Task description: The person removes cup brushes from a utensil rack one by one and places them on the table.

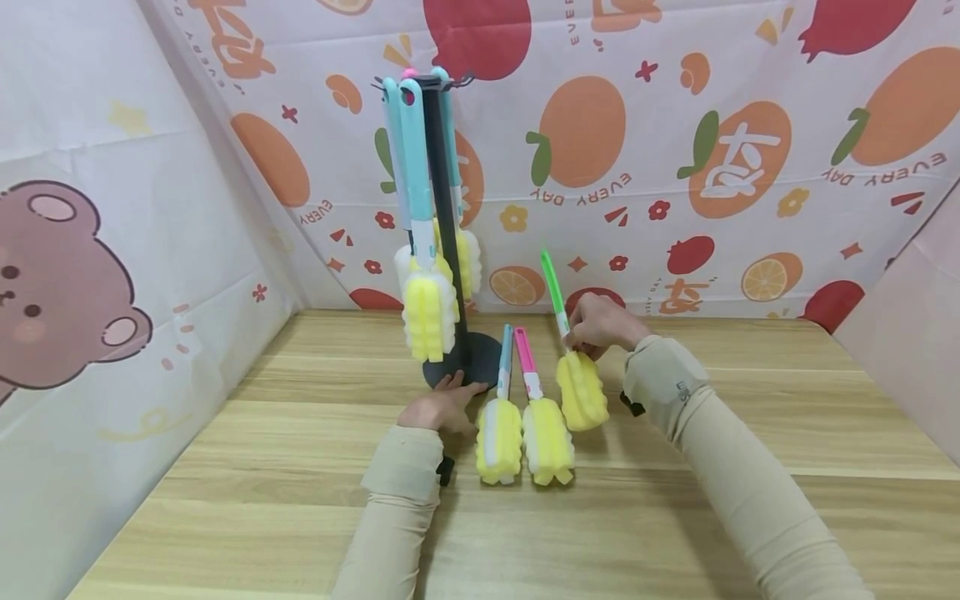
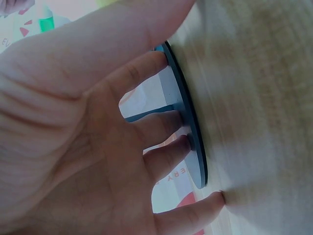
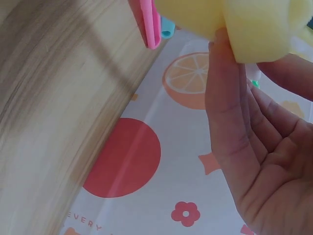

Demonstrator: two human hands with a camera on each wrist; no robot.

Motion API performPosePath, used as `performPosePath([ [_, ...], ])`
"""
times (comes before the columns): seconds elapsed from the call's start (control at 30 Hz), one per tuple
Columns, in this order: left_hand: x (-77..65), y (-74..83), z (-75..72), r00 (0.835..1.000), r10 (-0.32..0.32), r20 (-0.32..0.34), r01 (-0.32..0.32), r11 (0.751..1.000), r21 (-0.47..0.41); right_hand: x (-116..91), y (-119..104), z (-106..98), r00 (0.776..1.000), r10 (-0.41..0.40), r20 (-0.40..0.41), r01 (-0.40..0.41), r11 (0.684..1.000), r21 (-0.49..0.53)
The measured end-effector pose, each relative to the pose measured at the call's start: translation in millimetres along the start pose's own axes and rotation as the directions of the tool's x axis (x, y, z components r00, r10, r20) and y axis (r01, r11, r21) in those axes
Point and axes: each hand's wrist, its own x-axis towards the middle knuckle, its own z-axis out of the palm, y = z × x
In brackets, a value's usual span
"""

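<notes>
My right hand (image 1: 600, 323) pinches a green-handled sponge brush (image 1: 582, 392) where its handle meets the yellow sponge head, holding it up off the table with the handle tilted upward. My left hand (image 1: 444, 406) rests its fingertips on the round black base (image 1: 480, 354) of a hanging stand, with one fingertip on the wood beside it in the left wrist view. Between the hands lie a blue-handled sponge brush (image 1: 499, 442) and a pink-handled sponge brush (image 1: 548, 437), side by side on the table. The right wrist view shows fingers and thumb around the yellow sponge (image 3: 259, 29) near its lower end.
Several sponge brushes, one with a teal handle (image 1: 414, 158), hang from the hooks of the black stand pole (image 1: 442, 183). Behind the wooden table (image 1: 262, 492) stands a fruit-patterned cloth backdrop (image 1: 660, 150); a bear-printed cloth (image 1: 67, 283) hangs at the left.
</notes>
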Motion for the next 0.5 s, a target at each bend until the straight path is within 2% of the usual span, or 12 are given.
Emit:
performPosePath([
  [0.5, 0.5, -0.6, 0.3, 1.0, 0.002, -0.001, -0.002, 1.0, 0.001, 1.9, 9.6, 8.4, 0.999, 0.015, 0.028, -0.016, 1.0, 0.013],
])
